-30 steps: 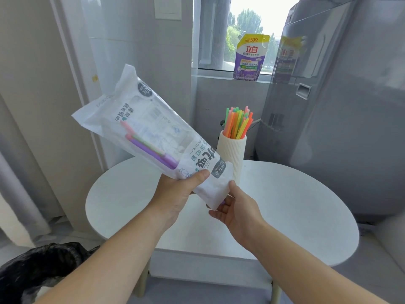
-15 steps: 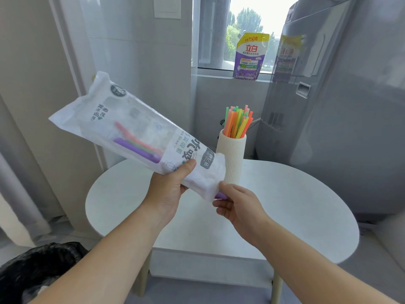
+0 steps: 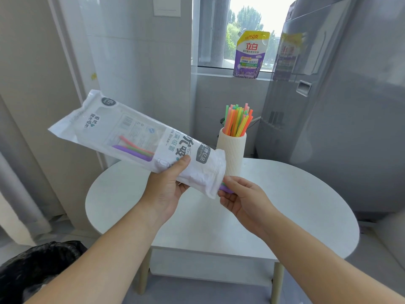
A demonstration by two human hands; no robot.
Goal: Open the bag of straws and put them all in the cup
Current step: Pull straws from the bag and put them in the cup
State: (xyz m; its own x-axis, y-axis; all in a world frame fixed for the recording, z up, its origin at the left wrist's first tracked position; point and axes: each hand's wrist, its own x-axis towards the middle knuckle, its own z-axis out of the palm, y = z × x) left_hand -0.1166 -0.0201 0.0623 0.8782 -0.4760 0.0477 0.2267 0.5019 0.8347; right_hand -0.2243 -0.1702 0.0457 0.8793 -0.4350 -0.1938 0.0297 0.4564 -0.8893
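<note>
Looking down over my forearms through the head camera, my left grip [image 3: 166, 189] is wrapped round the bag of straws [image 3: 131, 137] near its lower, opened end, thumb across the printed front and fingers behind. The bag slants, with its sealed end up and away to my left and its crumpled mouth down toward the middle, just in front of the cup [image 3: 232, 150]. A few loose straws [image 3: 133, 150], purple, green and pink, show through the clear panel, lying along the bag's long axis. The tip of a purple straw [image 3: 226, 189] pokes out of the mouth. My right grip [image 3: 243, 200] is at that mouth, thumb and fingertips curled onto the purple tip. I take it as pinched, though the bag's edge covers part of the contact, so I cannot say how many straws are in the pinch. The ribbed cream cup stands on the white tabletop [image 3: 285, 194] just behind the mouth, already holding a bundle of bright straws [image 3: 238, 121] leaning right. Since the straws lie along the slant, I judge the pull should run down and to my right along that axis, not across it. The right grip is nearer the cup, so it should carry them there while the left steadies the bag. A detergent pouch [image 3: 251, 54] stands on the sill, and a black bin bag [image 3: 37, 266] sits low on the left.
</note>
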